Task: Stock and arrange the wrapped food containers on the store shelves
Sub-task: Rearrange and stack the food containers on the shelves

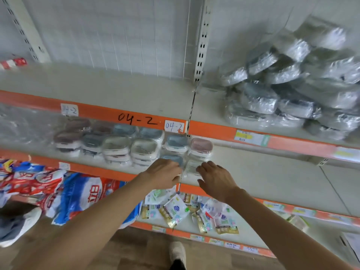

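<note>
Head view: nearest are the two bare forearms, reaching to the front edge of the middle shelf (pixel 253 178). The left hand (pixel 163 172) lies with curled fingers on a blue-lidded wrapped container (pixel 172 159); if it really pinches the wrap, I cannot tell. The right hand (pixel 216 176) has its fingers spread and relaxed, touching or just beside a white-lidded wrapped container (pixel 191 165).

Behind these two, more wrapped containers (pixel 144 148) stand in stacked rows, blue, white, pink and brown lids. On the upper shelf, far right, a pile of grey wrapped containers (pixel 288 90) lies disordered.

I judge these boxes light and stiff, but the clear film is smooth and loose, so it may slip or tear if one pulls on it. Better to hold the box by its two short sides, under the lid rim, and to slide it rather than lift it by the wrap.
</note>
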Tool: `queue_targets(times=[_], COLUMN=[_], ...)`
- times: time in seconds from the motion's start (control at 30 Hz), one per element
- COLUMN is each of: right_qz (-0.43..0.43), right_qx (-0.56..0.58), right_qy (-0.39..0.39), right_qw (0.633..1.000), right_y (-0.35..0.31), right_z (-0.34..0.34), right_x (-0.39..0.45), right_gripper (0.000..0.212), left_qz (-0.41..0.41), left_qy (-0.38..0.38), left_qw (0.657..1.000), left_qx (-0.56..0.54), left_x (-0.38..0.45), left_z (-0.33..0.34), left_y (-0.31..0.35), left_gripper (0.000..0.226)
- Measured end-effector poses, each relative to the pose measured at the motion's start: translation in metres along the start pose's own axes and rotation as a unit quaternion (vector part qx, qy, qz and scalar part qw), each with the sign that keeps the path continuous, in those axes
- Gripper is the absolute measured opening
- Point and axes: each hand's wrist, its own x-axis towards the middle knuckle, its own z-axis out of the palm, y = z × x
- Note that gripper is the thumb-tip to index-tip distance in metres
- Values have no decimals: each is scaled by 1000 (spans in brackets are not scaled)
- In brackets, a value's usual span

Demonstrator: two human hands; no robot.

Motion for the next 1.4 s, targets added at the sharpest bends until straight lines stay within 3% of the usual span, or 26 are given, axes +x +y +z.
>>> queue_targets(times=[0.17,0.3,0.63,0.8,0.93,1.23,1.33,1.4], right_qz=[26,60,110,136,185,323,340,349], right_qx=[-19,-44,-113,-118,-142,-172,-183,-188], right_qy=[100,123,179,208,219,193,193,204], right_qw=[995,990,971,962,947,910,902,895], right_y=[11,46,156,206,232,285,288,290], right_z=[-90,-130,-191,-222,-239,-261,-252,-249], right_x=[-23,-17,45,66,76,74,75,76], right_gripper=[28,33,34,35,42,62,68,68], left_qz=[24,3,4,-19,-19,93,139,146], left_qy=[94,176,207,229,214,321,284,282], left_qw=[995,983,978,969,974,935,941,947], left_qx=[-9,-44,-25,-90,-78,-114,-118,-50], left_x=[10,41,161,213,237,324,349,360], left_z=[-85,-136,-216,-220,-217,-263,-265,-262], left_y=[15,19,-13,-7,-9,17,38,44], left_gripper=[16,17,17,17,18,53,71,70])
